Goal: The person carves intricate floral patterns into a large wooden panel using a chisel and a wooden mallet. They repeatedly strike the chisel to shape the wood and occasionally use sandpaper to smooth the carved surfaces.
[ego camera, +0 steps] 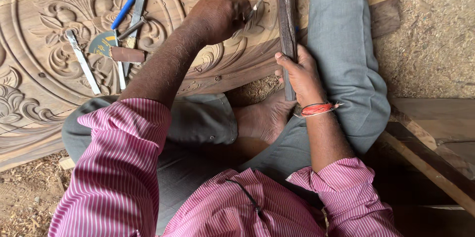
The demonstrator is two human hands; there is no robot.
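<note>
Left hand (217,19) grips slim steel chisel (256,6), tip on carved wooden panel (44,76); right hand (299,76) clasps long dark wooden mallet stick (286,14), upright just right of chisel.

Shirt (118,177): pink-white pinstripe, sleeves rolled. Trousers (341,53): grey. Red thread band (316,109) on right wrist (frayed end). Barefoot.

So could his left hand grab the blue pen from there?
Probably yes. The left hand holds a thin chisel, but the blue pen lies uncovered on the carved wood nearby, with nothing between.
</note>
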